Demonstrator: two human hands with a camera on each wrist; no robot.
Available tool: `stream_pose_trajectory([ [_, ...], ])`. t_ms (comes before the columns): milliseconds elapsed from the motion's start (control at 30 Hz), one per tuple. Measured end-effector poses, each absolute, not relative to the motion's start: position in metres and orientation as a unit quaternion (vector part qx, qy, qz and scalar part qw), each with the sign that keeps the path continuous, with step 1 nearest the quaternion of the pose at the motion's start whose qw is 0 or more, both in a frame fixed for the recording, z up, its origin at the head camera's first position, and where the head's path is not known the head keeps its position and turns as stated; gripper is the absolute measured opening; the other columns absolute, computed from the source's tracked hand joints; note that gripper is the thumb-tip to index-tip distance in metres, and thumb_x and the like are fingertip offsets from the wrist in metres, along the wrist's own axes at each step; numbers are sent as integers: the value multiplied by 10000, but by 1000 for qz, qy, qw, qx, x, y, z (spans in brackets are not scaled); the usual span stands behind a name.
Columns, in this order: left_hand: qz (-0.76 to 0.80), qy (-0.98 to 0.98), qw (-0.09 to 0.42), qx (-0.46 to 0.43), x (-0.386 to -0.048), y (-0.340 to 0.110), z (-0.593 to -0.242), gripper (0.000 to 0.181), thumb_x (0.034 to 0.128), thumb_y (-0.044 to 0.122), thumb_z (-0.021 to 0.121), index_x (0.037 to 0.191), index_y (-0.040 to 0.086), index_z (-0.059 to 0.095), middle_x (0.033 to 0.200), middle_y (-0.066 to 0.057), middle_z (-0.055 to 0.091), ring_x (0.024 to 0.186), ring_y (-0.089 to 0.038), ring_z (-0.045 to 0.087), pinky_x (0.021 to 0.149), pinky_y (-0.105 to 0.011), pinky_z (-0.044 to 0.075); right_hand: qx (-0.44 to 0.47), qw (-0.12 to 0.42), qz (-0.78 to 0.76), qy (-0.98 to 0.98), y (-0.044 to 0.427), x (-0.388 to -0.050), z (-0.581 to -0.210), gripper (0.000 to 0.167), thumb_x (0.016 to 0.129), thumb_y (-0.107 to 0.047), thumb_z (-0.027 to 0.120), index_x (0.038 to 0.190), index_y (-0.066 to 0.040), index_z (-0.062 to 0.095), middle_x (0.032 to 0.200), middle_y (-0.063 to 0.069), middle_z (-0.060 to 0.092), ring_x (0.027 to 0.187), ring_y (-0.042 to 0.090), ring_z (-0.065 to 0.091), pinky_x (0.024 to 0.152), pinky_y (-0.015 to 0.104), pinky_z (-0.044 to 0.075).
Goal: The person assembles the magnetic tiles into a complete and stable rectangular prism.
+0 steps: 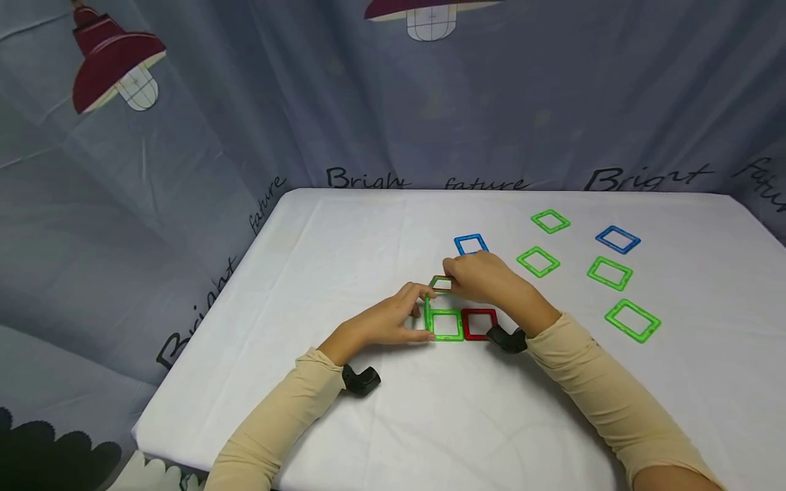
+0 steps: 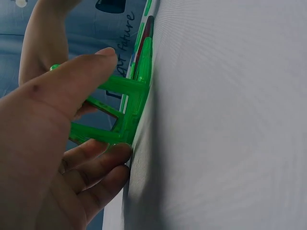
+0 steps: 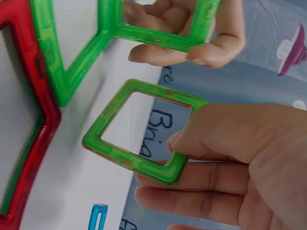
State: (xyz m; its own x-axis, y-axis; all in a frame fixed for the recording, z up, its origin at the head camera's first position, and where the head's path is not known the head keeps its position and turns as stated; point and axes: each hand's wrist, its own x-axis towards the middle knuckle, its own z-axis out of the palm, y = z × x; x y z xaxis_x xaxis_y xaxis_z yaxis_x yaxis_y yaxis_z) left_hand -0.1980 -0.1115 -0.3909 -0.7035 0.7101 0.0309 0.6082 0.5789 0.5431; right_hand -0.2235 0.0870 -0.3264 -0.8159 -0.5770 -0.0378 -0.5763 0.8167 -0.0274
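Observation:
My left hand point(image 1: 393, 319) holds an upright green square magnetic tile point(image 3: 153, 37) by its edges, thumb on one side and fingers on the other. That tile stands along the left edge of a flat green square tile point(image 1: 447, 338). Beside it on the right lies a red square tile point(image 1: 479, 311), touching it. My right hand point(image 1: 485, 278) pinches another green square tile point(image 3: 109, 114) between thumb and fingers. In the right wrist view this tile is tilted and apart from the upright one. A blue tile point(image 1: 469, 238) lies just behind my right hand, partly hidden by it.
On the right of the white table point(image 1: 344, 245) lie several loose tiles, among them a green tile point(image 1: 632, 320) and a blue tile point(image 1: 617, 240). A printed grey curtain point(image 1: 276, 102) hangs behind and to the left. Black wrist cameras sit low near the table.

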Motion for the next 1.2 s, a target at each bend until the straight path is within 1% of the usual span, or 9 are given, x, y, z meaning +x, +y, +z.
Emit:
stream_pose_trajectory([
  [167,278,879,91,376,-198,-112,-391,663,789,336,704,1285,173,295,1197,-19,400,922,-59,539,811,-198,451,-303,20,-16,953,88,-218,-321,51,818,-89,605,866,-79,618,718,12,614,577,129,485,544,252,425],
  [400,287,876,87,377,-198,-113,-391,827,786,312,712,1380,164,156,1188,-44,436,918,-78,551,799,-214,455,-311,31,-11,950,87,-217,-322,48,828,-115,621,868,-88,623,742,11,623,595,121,498,561,265,440],
  [467,290,875,89,376,-198,-114,-391,850,785,309,713,1394,168,137,1190,-47,443,921,-79,554,801,-215,458,-313,31,-10,949,86,-216,-322,54,824,-118,627,868,-85,627,745,14,630,599,120,506,573,271,453],
  [767,298,874,86,375,-198,-114,-392,892,773,304,725,1404,144,115,1184,-64,454,913,-74,563,807,-219,457,-322,36,-1,946,84,-214,-324,42,817,-105,616,851,-84,629,734,17,637,598,123,517,586,280,473],
  [933,300,872,84,377,-198,-114,-392,903,768,296,730,1404,147,107,1178,-70,449,907,-83,569,811,-217,460,-327,41,-2,944,83,-212,-325,33,817,-97,611,844,-82,623,712,5,622,588,129,495,561,265,450],
  [1200,294,875,85,376,-198,-114,-391,888,774,307,723,1406,160,117,1189,-43,445,931,-83,560,818,-227,460,-327,53,-11,943,81,-210,-323,33,827,-108,605,805,-83,608,671,-6,587,579,134,479,546,252,420],
])
